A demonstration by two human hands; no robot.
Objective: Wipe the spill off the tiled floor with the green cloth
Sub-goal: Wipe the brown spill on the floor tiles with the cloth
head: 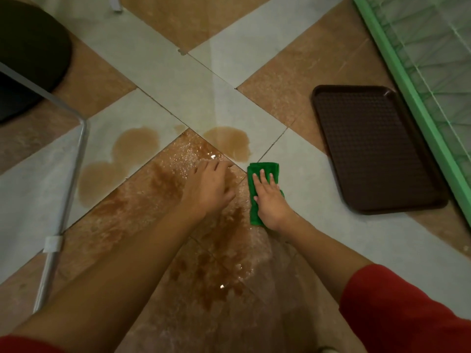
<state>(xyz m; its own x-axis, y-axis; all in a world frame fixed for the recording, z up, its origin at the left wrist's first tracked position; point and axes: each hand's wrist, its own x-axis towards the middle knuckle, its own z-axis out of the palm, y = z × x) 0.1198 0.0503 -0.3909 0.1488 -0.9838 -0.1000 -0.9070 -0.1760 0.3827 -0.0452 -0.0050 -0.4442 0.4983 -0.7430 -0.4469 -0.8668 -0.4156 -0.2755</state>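
A brown spill (163, 184) spreads over the tiled floor (193, 93), with pools on the pale tiles and wet patches on the orange tile running toward me. A folded green cloth (265, 168) lies flat at the spill's right edge. My right hand (270, 197) presses flat on the cloth, fingers spread. Just left of the cloth, my left hand (209, 184) hovers over the wet orange tile with fingers loosely curled and nothing in it; whether it touches the floor I cannot tell.
A dark brown plastic tray (377, 151) lies on the floor to the right. Behind it runs a green-framed screen (418, 98). At the left stands a chair with a black seat (28, 59) and a metal leg (66, 200).
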